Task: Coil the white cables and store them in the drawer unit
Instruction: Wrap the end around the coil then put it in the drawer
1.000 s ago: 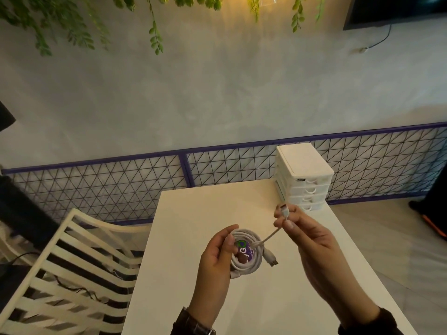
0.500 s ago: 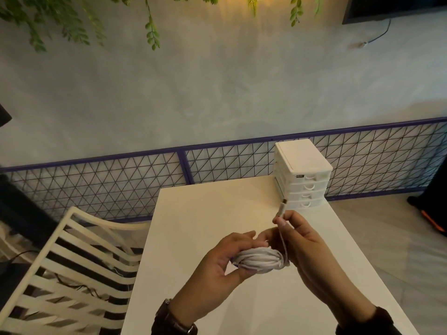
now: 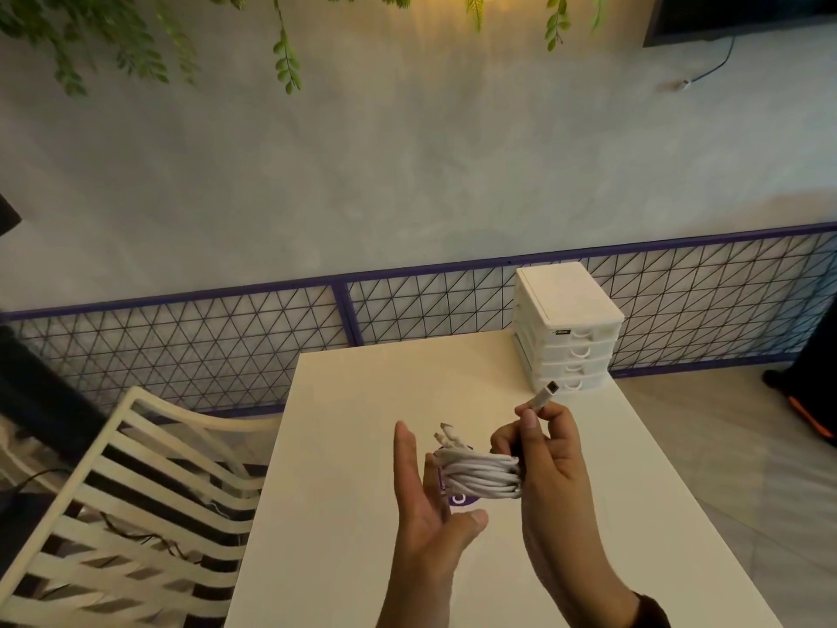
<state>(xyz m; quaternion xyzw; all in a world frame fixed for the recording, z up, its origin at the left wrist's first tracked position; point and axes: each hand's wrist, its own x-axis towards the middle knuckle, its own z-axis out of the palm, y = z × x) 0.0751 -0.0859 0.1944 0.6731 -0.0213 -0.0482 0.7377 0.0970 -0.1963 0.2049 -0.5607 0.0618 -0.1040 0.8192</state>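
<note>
A coiled white cable [image 3: 480,473] hangs above the white table [image 3: 362,423], seen edge-on as a bundle of loops with a purple label under it. My right hand [image 3: 550,460] grips the coil's right side, and its thumb and fingers pinch the cable's end, whose plug [image 3: 545,394] sticks up toward the drawers. My left hand [image 3: 425,505] is spread with straight fingers just left of the coil, its fingers touching the loops. The white drawer unit [image 3: 568,328] stands at the table's far right corner with all its drawers pushed in.
A white slatted chair [image 3: 117,500] stands left of the table. A purple-framed wire fence [image 3: 217,337] runs along the grey wall behind. Green leaves hang from above. A dark object with an orange stripe [image 3: 810,401] lies on the floor at the right.
My left hand has let go of the coil and spread its fingers. My right hand now carries the coil and still pinches the plug end, slightly farther right.
</note>
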